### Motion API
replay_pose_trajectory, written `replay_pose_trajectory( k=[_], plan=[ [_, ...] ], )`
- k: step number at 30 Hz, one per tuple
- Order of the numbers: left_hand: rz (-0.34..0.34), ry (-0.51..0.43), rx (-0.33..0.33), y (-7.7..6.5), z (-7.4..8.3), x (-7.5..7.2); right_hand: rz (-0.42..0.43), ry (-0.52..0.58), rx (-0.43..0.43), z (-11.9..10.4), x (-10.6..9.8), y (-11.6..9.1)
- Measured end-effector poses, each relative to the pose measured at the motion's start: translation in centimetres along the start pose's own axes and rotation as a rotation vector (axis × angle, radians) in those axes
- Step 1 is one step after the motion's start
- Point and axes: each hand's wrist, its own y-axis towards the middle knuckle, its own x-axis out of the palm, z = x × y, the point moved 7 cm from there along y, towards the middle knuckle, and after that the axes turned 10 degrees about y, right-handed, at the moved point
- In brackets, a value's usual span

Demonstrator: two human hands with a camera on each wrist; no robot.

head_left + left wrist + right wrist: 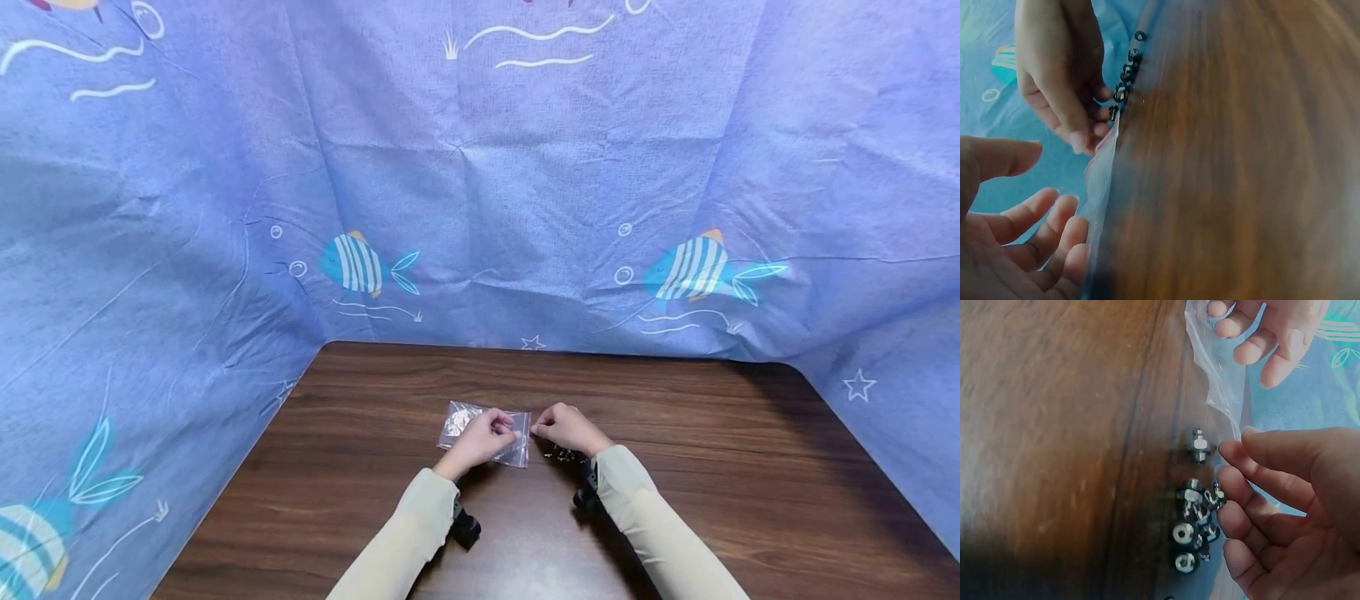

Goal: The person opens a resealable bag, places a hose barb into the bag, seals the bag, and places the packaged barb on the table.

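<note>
A clear zip bag lies flat on the table in the head view. Over its middle rests my left hand, its fingers loosely bent and apart from the thumb, with nothing gripped. At the bag's zip edge, my right hand pinches the plastic between thumb and index finger. Several small shiny metal fittings with hexagonal middles lie in a loose cluster beside the right fingers. One fitting stands apart, nearer the bag's edge. The left wrist view shows the same fittings in a row beyond the bag's reddish zip strip.
Dark wood-grain table spreads around both hands. A blue fish-print cloth hangs behind it and along the sides. Black wrist cameras sit under both sleeves, close over the tabletop.
</note>
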Motion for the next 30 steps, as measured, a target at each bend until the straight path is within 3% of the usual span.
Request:
replay_pose_trajectory(
  k=[8, 17, 21, 25, 28, 30],
  plan=[
    [-0.039, -0.062, -0.046, 0.1, -1.3, 0.7, -0.003, 0.046, 0.012, -0.1, 0.4, 0.4],
    [-0.053, -0.076, -0.056, 0.0, -1.6, 1.1, 0.024, 0.067, 0.037, 0.1, 0.7, 0.5],
    [-0.053, -0.080, -0.054, 0.0, -1.6, 1.2, 0.025, 0.127, 0.001, -0.4, 0.6, 0.4],
    [-0.042, -0.045, -0.055, 0.2, -1.5, 1.1, 0.041, 0.171, -0.102, -1.5, 0.3, 0.3],
    [-0.033, -0.022, -0.060, 0.2, -1.6, 1.0, 0.040, 0.155, -0.105, -1.9, 0.4, 0.5],
    [-0.030, -0.019, -0.067, 0.2, -1.7, 1.0, 0.030, 0.156, -0.064, -1.8, 0.7, 0.6]
  ],
)
